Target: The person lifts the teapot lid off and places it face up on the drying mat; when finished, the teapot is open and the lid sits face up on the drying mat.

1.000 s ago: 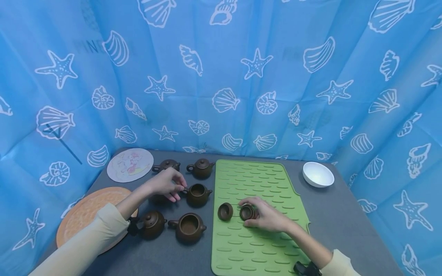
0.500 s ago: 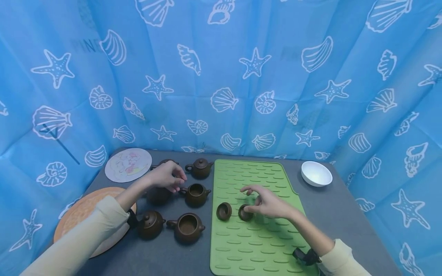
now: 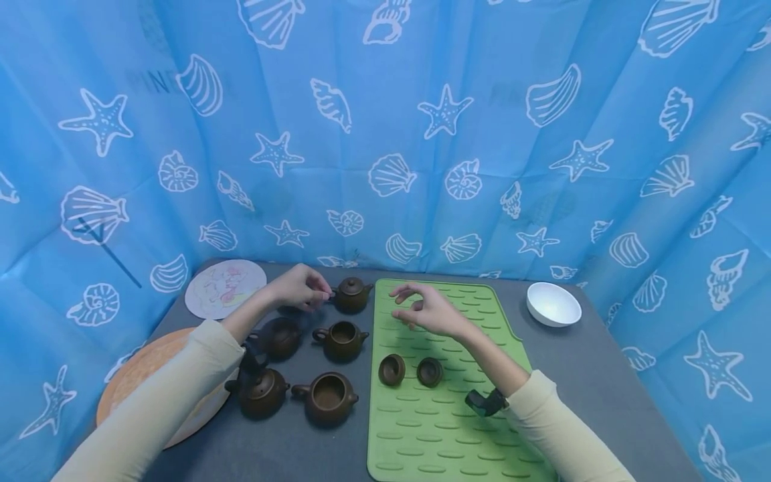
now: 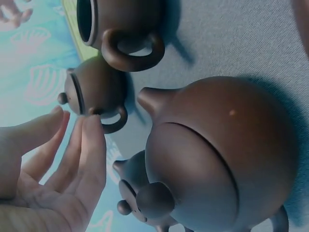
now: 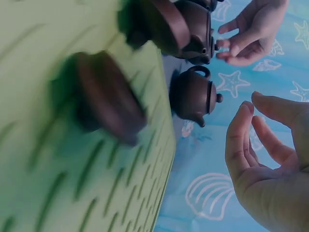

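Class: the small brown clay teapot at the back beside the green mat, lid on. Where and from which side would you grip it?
Grip the small brown clay teapot by its loop handle, coming from the left: the handle faces the left hand, which hovers beside it, while the spout points toward the green ribbed mat.

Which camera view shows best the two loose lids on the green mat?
The head view: both lids lie whole on the green mat, side by side. The right wrist view shows them close but blurred; the left wrist view shows neither.

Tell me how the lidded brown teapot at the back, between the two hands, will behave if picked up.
The lidded teapot looks like stiff, hard clay, so probably fragile if knocked. Its lid seems to sit loose, like the two lids lying off on the green mat, so tilting may shed it. Its rounded body may be slippery; the handle looks safer.
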### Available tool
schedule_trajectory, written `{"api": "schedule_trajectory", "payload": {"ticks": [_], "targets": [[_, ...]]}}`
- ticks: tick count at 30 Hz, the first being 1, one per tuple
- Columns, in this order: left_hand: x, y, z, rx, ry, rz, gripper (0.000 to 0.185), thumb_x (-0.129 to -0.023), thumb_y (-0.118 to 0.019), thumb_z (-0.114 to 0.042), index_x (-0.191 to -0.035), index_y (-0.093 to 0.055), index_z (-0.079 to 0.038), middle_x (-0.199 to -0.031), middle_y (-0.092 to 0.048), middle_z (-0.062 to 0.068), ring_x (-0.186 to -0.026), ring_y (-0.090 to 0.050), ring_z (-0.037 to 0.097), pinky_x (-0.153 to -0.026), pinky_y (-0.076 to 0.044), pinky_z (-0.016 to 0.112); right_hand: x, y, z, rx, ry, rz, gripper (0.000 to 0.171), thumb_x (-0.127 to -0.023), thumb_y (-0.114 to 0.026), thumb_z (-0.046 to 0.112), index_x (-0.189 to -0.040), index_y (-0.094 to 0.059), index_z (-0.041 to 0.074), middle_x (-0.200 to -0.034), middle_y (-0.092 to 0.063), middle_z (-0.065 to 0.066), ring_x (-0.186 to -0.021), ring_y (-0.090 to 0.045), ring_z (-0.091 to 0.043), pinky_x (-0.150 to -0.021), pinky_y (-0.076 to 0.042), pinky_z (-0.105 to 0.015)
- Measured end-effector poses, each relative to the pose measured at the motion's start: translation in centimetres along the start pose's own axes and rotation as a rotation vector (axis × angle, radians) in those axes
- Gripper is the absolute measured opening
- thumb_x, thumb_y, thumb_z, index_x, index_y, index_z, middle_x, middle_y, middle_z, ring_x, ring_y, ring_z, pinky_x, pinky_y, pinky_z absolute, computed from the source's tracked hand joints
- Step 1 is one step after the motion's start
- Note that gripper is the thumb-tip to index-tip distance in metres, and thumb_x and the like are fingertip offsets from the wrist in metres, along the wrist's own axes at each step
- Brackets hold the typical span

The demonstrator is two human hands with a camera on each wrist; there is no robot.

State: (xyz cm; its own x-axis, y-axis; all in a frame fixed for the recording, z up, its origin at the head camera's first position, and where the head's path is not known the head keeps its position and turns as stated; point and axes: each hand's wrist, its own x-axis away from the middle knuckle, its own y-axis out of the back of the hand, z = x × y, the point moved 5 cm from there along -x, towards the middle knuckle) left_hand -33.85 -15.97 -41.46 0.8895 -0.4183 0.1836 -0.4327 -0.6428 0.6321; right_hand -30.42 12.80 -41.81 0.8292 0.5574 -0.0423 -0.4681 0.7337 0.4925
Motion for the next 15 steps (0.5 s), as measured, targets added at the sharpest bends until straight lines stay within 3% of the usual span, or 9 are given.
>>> {"api": "schedule_trajectory", "payload": {"ticks": [3, 7, 15], "targets": [[-0.8, 0.0, 0.0, 0.001, 0.039, -0.013, 0.021, -0.108, -0.065, -0.009, -0.121, -0.073, 0.005, -0.119, -0.073, 0.026, -0.111, -0.074, 0.042, -0.088, -0.068, 0.043, -1.9, -0.3, 0.6, -0.009, 0.014, -0.001, 0.038, -0.103, -0.071, 0.006, -0.138, -0.063, -0.005, -0.127, -0.064, -0.033, -0.072, -0.072, -0.014, -0.08, -0.064, -0.064], [-1.6, 0.1, 0.3, 0.006, 0.095, -0.032, 0.023, -0.108, -0.062, -0.006, -0.125, -0.071, 0.007, -0.125, -0.072, 0.024, -0.12, -0.072, 0.042, -0.092, -0.068, 0.045, -4.2, -0.9, 1.2, -0.004, 0.006, -0.001, 0.035, -0.102, -0.072, 0.005, -0.134, -0.065, -0.008, -0.12, -0.069, -0.027, -0.075, -0.073, -0.016, -0.085, -0.064, -0.066], [-2.4, 0.1, 0.8, 0.04, 0.14, -0.061, 0.021, -0.108, -0.061, -0.002, -0.123, -0.071, 0.007, -0.124, -0.072, 0.027, -0.113, -0.075, 0.039, -0.088, -0.069, 0.041, -7.8, -1.9, 1.5, 0.015, -0.061, 0.004, 0.032, -0.101, -0.073, 0.006, -0.131, -0.068, -0.006, -0.113, -0.074, -0.022, -0.091, -0.075, -0.046, -0.089, -0.065, -0.06]]}}
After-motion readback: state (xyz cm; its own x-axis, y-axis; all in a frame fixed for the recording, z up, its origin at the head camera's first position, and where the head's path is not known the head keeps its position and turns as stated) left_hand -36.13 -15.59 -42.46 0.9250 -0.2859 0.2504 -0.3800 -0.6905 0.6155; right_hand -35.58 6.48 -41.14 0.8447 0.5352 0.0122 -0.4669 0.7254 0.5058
